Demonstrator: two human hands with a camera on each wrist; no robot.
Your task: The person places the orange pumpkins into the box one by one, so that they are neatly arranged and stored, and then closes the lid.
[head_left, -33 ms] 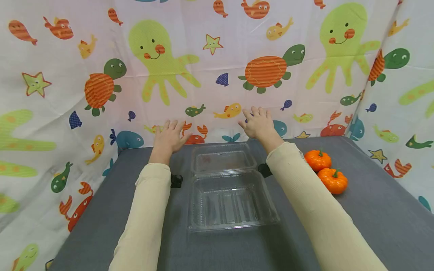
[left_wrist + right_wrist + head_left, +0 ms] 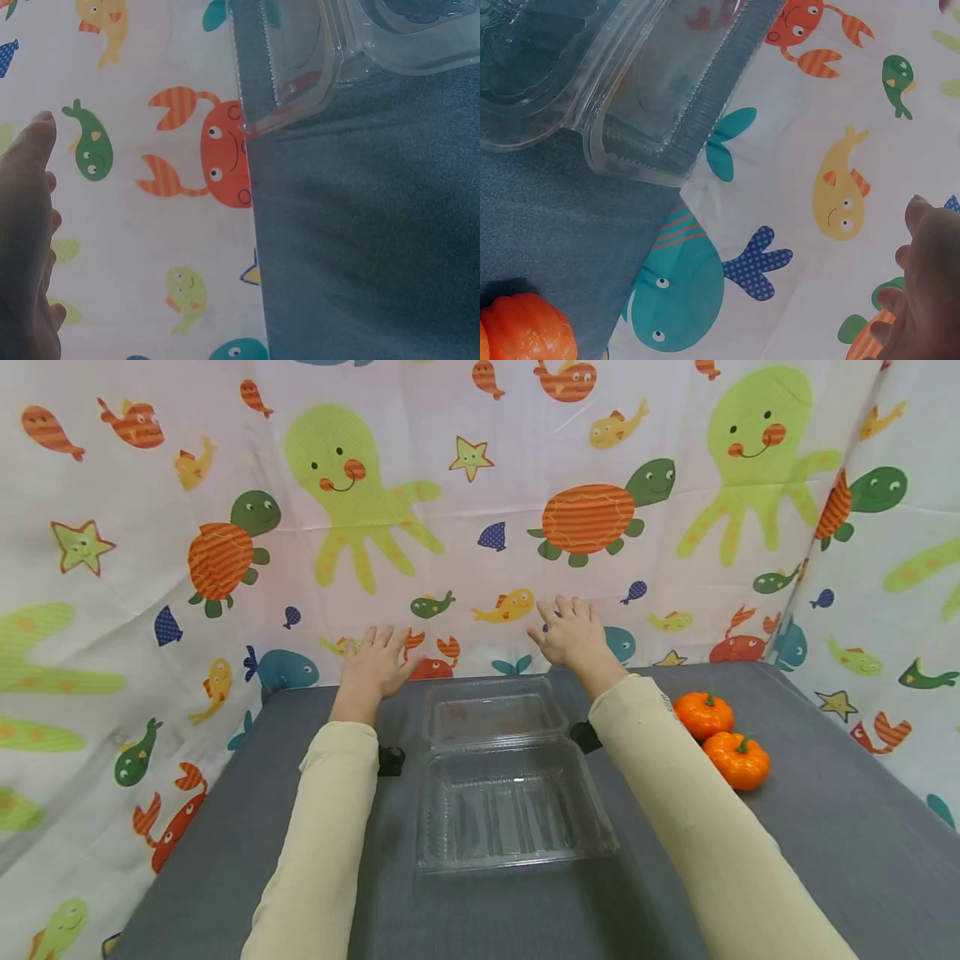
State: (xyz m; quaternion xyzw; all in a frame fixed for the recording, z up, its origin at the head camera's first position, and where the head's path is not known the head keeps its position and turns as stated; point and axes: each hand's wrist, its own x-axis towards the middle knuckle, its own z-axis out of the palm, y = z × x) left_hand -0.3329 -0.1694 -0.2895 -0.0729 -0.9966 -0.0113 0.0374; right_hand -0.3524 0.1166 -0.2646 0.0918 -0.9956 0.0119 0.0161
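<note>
A clear plastic clamshell container [image 2: 517, 802] lies open on the grey table, its lid [image 2: 491, 710] folded back toward the rear. To its left my left hand [image 2: 371, 672] is held out with fingers spread, holding nothing. My right hand [image 2: 573, 639] is stretched out on the other side, its fingers straight and apart, likewise holding nothing. Beyond the right forearm sit two small orange pumpkins [image 2: 737, 761], one behind the other. In the right wrist view a pumpkin [image 2: 529, 330] shows at the lower left corner, apart from the hand [image 2: 930, 277].
A white cloth [image 2: 480, 502] printed with sea animals hangs behind the table and along both sides. The grey tabletop [image 2: 510, 910] ends at that cloth. Black wrist mounts [image 2: 390, 761] show beside both wrists.
</note>
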